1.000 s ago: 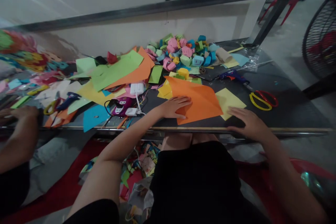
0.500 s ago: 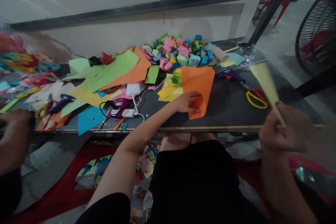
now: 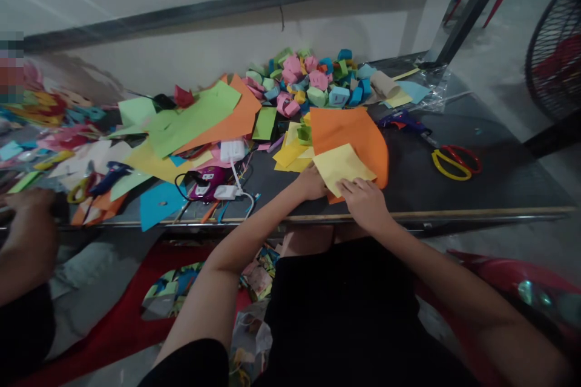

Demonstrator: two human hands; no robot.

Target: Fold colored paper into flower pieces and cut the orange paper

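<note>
A pale yellow sheet of paper (image 3: 341,166) lies over the lower part of a larger orange sheet (image 3: 349,127). My right hand (image 3: 367,204) pinches the yellow sheet at its lower right edge. At the left edge of the yellow sheet is my left hand (image 3: 312,184), its fingers mostly hidden behind the paper, so its grip does not show. Yellow paper pieces (image 3: 290,154) and a small green folded piece (image 3: 304,134) are just left of the orange sheet. Scissors with red and yellow handles (image 3: 454,163) and a blue glue gun (image 3: 406,123) lie to the right.
A heap of folded paper pieces (image 3: 313,81) sits along the wall. Left are large green paper (image 3: 195,118), a purple power strip (image 3: 206,184) with white plugs, and another glue gun (image 3: 109,178). Another person's hand (image 3: 31,199) is at far left; a fan (image 3: 556,54) stands right.
My right hand has brought the yellow sheet from the right onto the orange paper. My left hand, earlier spread on the orange sheet, is now partly behind the yellow one.
</note>
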